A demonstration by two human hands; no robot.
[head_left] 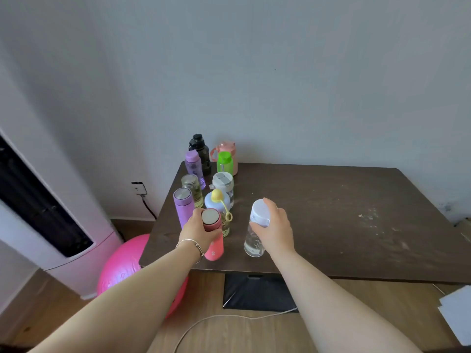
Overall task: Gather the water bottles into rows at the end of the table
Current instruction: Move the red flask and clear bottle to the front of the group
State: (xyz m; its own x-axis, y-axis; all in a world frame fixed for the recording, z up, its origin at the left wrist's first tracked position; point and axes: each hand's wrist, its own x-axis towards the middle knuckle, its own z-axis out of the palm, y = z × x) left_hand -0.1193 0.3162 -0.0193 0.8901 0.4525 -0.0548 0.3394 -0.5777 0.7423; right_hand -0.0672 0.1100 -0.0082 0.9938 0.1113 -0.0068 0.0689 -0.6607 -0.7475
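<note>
Both my bare forearms reach forward over the near edge of a dark brown table (331,212), its matte top scuffed with pale marks. My left hand (197,231), a thin silver bracelet (193,244) at the wrist, wraps around a smooth coral-pink flask (214,240) with a flat metal cap. My right hand (275,225) closes on the white cap of a clear plastic bottle (253,240), which stands upright, seemingly resting on the table. Beyond my left hand, along the table's left side, more bottles stand in two rough rows: a lilac flask (182,208), a yellow-knobbed bottle (216,201), a translucent purple bottle (195,168), a green-lidded bottle (224,163), and a black bottle (200,149) nearest the wall.
</note>
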